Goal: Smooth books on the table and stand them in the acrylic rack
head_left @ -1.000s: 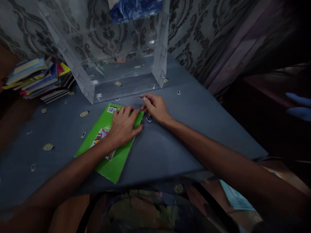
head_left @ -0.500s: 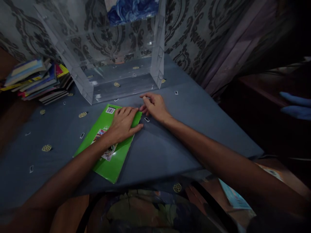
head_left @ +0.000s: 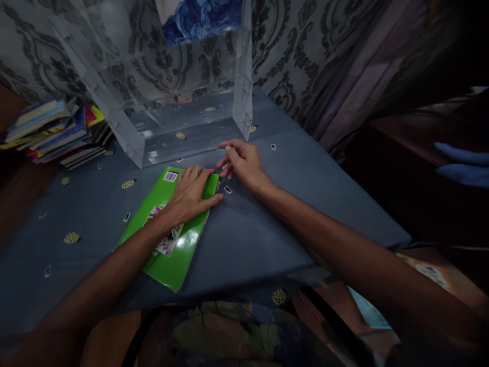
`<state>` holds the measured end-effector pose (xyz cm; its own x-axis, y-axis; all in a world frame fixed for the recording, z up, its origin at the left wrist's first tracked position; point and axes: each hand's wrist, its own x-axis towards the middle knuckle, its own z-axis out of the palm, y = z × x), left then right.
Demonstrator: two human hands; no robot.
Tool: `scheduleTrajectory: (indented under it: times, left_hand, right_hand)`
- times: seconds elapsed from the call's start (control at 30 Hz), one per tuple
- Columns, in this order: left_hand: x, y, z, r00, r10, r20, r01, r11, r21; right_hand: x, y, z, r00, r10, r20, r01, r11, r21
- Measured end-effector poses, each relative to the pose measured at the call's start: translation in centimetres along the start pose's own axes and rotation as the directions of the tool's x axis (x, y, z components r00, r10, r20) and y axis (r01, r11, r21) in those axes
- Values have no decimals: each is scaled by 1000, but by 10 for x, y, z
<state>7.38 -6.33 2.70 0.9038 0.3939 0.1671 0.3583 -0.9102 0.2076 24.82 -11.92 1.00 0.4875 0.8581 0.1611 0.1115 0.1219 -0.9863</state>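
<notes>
A green book (head_left: 168,270) with a barcode and a small picture on its cover lies slanted on the cloth-covered table (head_left: 244,239). My left hand (head_left: 193,196) rests flat across its upper part, fingers stretched and thumb out past the right edge. Just right of the book's top corner is my right hand (head_left: 244,163), raised a little off the cloth. Its fingers are loosely curved and apart, with nothing seen between them. Part of the cover is hidden under my left hand and forearm.
Behind the book stands a clear acrylic rack (head_left: 133,148) with a blue-and-white picture (head_left: 202,20) on an upper shelf. Books are piled (head_left: 57,127) at the back left. The table's right edge slopes away; a light-blue booklet (head_left: 370,308) lies below it.
My right hand has lifted slightly away from the book's corner, its fingers opening a little more. My left hand stays on the book. The whole view has shifted slightly.
</notes>
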Motion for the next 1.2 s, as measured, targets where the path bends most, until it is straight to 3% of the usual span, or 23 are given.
scheduleTrajectory:
  times: [0.23,0.4,0.6,0.73,0.87,0.93,1.07,1.2]
  left_hand:
    - [3,2,-3,998,44,33,-49,985,163]
    - [22,3,-7,996,35,85,-56,966,252]
    - [48,0,-9,990,16,143,-33,993,116]
    - [64,-13,-14,981,-72,179,58,995,80]
    - [82,-29,-17,964,-259,61,250,961,119]
    - [85,-33,-16,957,-288,26,282,949,142]
    - [73,-31,-11,990,-138,-27,140,974,180]
    - [43,-35,-11,998,30,-56,-21,988,155]
  right_hand:
    - [-3,3,0,999,-42,11,43,982,-186]
    - [-8,5,3,999,-31,44,44,945,-324]
    - [-8,7,0,996,-78,54,92,930,-356]
    - [-6,8,0,997,-76,31,82,949,-304]
    - [-4,10,1,998,-56,23,60,966,-253]
    - [-4,11,1,998,-50,42,59,969,-238]
    - [-4,12,3,993,-74,93,91,977,-194]
    - [-4,14,5,987,-100,128,120,979,-164]
